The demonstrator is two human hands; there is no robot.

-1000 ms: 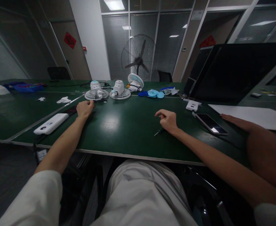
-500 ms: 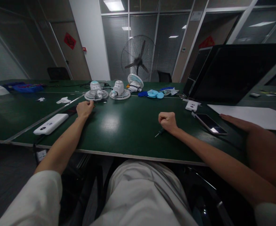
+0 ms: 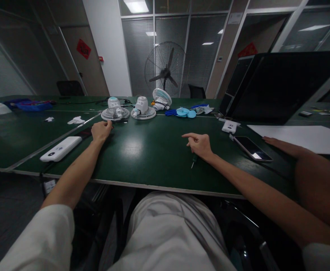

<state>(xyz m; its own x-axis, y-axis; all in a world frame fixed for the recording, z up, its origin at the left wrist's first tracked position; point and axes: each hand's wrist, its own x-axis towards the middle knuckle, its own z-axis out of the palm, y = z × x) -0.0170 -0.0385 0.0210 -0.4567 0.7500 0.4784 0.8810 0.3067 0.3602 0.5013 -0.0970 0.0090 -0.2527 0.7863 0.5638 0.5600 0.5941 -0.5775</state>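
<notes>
Small fans [image 3: 144, 111] ahead; green tabletop [image 3: 153, 162]; blinds [image 3: 139, 56] beyond; my right fingers [image 3: 193, 142] grip a screwdriver [image 3: 194, 158]; left fingers [image 3: 108, 125]: I cannot tell.

Open middle tabletop [image 3: 153, 150], white fans [image 3: 143, 107] apparently a barrier behind

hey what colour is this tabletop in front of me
Dark green; the tabletop shows best in the head view.
</notes>
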